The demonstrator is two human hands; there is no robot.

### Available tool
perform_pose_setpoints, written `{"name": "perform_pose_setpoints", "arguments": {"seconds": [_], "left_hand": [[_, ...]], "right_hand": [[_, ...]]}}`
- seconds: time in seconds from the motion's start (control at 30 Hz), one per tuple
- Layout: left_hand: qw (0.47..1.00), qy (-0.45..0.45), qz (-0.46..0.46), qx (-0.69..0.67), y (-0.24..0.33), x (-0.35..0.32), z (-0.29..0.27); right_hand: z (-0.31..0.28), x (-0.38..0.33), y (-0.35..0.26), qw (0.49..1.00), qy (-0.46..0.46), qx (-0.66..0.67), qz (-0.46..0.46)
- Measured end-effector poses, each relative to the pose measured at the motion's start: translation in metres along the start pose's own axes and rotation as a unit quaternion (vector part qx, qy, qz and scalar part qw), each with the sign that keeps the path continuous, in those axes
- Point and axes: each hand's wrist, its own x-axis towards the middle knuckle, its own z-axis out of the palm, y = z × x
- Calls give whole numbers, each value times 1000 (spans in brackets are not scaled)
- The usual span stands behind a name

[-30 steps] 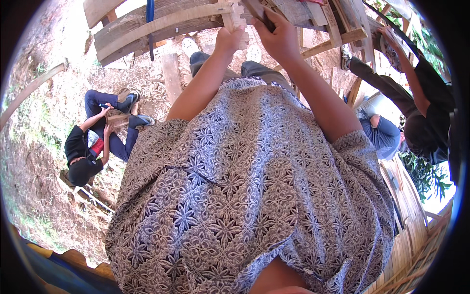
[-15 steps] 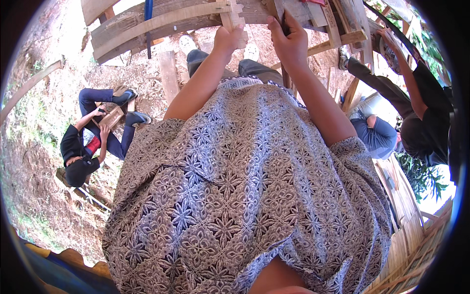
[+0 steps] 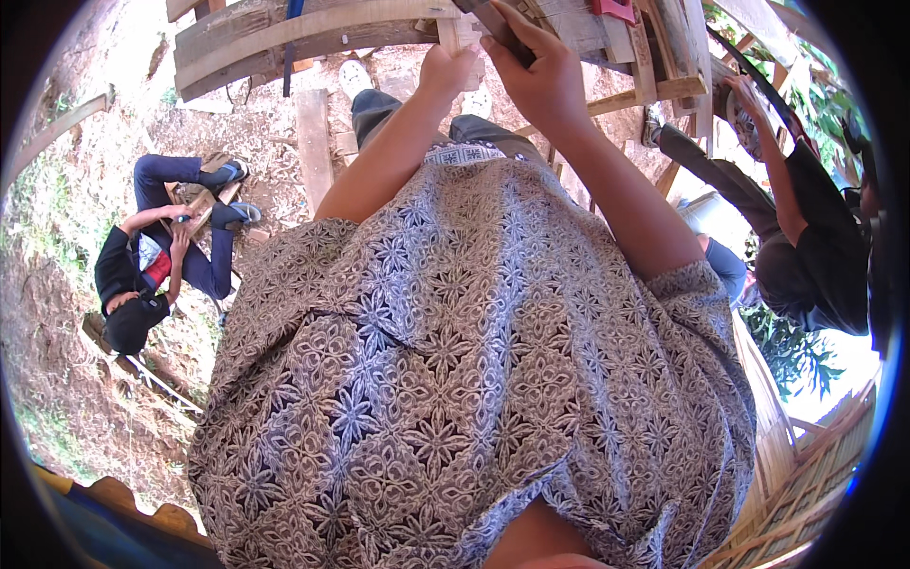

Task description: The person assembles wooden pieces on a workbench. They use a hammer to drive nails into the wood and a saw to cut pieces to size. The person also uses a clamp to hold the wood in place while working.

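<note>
My patterned grey shirt fills the middle of the view. Both my arms reach up to a wooden frame (image 3: 313,33) at the top. My left hand (image 3: 447,68) closes around a short upright piece of pale wood (image 3: 459,32) on that frame. Just to the right, my right hand (image 3: 536,68) grips a dark flat tool (image 3: 493,27) that slants up out of the picture; its end is cut off.
A person in dark clothes (image 3: 156,256) sits on the dirt at the left, working on a piece of wood. Another person in black (image 3: 806,237) leans over the frame at the right. A loose plank (image 3: 313,156) lies on the ground. Bamboo slats (image 3: 806,474) run along the lower right.
My right hand has slid left along the frame, closer to my left hand. The whole view has shifted a little, and the seated person at the left appears slightly lower.
</note>
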Motion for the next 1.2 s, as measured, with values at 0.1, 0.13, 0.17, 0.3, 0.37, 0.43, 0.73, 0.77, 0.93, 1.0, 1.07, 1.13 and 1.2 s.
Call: {"name": "perform_pose_setpoints", "arguments": {"seconds": [0.1,0.13,0.17,0.3,0.37,0.43,0.73,0.77,0.93,1.0,1.07,1.13,1.2], "left_hand": [[1000,4,2,-13,-1,0,3],[1000,12,-5,10,-6,4,3],[999,21,-10,33,-13,7,2],[998,12,-28,62,1,5,3],[996,21,-24,79,11,-6,5],[994,20,-41,103,21,-12,8],[996,31,-30,79,-17,13,-1],[995,34,-35,87,-11,9,0],[998,8,-37,48,-8,5,5],[997,30,-17,68,-18,8,4],[997,20,-32,62,-5,2,5],[994,20,-44,103,15,-10,8],[993,36,-52,104,9,-6,9]], "right_hand": [[-3,-6,4,1000,-6,-2,-18],[-7,-9,7,999,-22,-27,-8],[-9,-7,13,997,-44,-61,22],[-6,4,14,997,-3,-56,49],[-14,-2,-11,998,13,-11,62],[-9,-10,6,999,16,-38,26],[-18,9,-29,999,3,-20,31],[-20,11,-36,1000,5,-23,14],[-9,2,46,995,-33,-92,29],[-11,6,34,995,14,-60,74],[-21,2,2,996,14,-61,63],[-23,-9,1,997,18,-62,35],[-14,-11,29,995,8,-97,-16]]}}
